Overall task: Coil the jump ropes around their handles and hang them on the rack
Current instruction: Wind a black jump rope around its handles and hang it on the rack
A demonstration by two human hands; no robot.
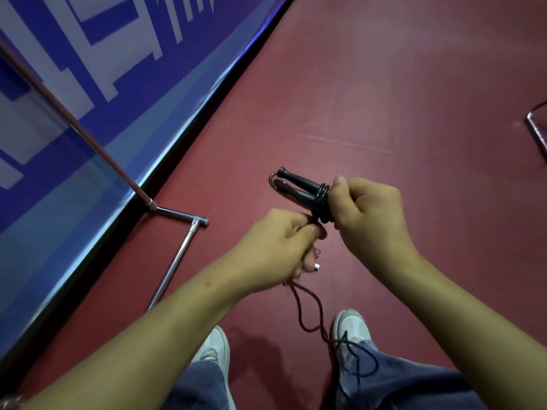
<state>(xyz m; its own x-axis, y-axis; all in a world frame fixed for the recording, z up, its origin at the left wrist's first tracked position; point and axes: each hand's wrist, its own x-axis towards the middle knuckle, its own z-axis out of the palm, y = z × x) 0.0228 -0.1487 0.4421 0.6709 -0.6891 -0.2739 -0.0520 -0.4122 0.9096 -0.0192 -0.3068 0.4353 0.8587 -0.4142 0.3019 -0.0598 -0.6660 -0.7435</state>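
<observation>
At the bottom of the frame, nearest to us, our jeans (399,386) and a pale shoe (350,322) stand on the red floor (384,99). The loose rope (310,309) hangs in slack loops from our hands down across that shoe, at the lower middle. Just above it, at the centre, our left hand (275,247) is curled round the rope, pinching the strand between thumb and fingers close under the bundle. To its right, our right hand (370,208) is closed in a fist round the butt ends of the two black handles (299,186), which lie side by side and point toward the upper left. A few tight coils (324,202) of rope sit round them, touching the fist. Farther off, at the left of the frame, the chrome rack (174,215) shows its foot bars on the floor and a pole running toward the upper left, in front of a blue and white banner (88,54).

We judge that we are in the middle of the winding step: only a few turns are on, and a good length is slack. The next move calls for the left hand to carry the strand round the handles under steady tension, laying each turn beside the last, while the right hand holds both handles together. Hanging on the rack comes after that
</observation>
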